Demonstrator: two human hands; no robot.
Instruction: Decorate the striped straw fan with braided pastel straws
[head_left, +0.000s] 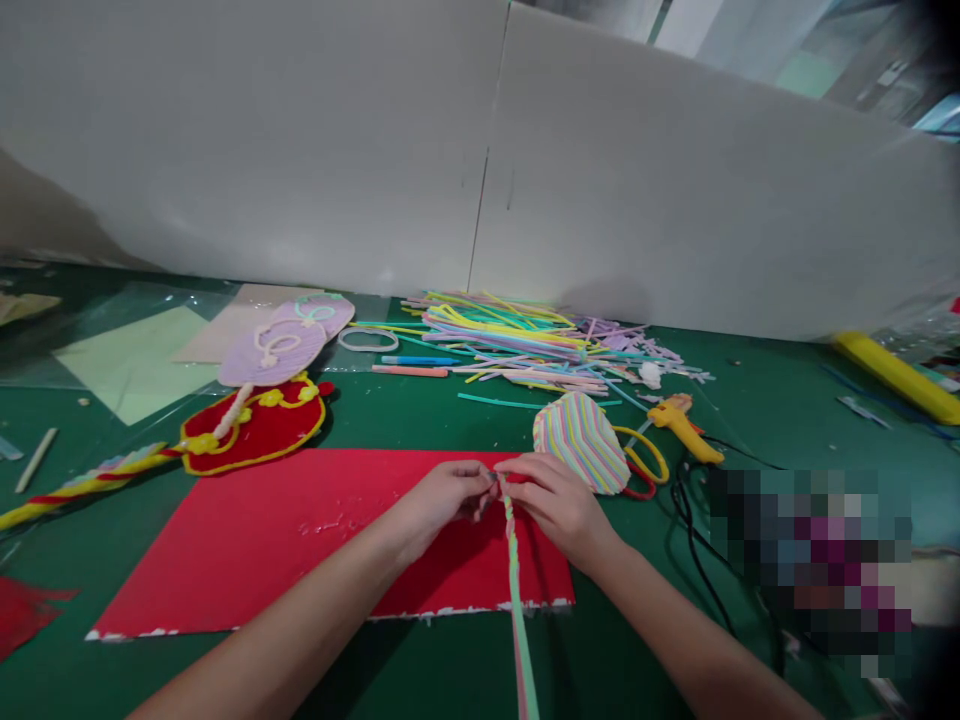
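Both hands meet above the right part of a red sheet [277, 540]. My left hand [459, 490] has its fingers closed at the top end of a pink and green twisted strand [514, 570]. On the other side, my right hand [551, 495] pinches the same strand near its top. The strand hangs down past the sheet's front edge, twisted near the fingers and straighter below. Just behind my right hand lies a striped pastel oval piece [581, 440].
Pastel pipe cleaners [517, 340] lie by the grey partition [300, 150]. A yellow glue gun [684, 428] with a black cable is at right. Purple [281, 345] and red [262, 425] decorated pieces lie left, beside a yellow braid [82, 490]. A yellow bar [900, 375] is far right.
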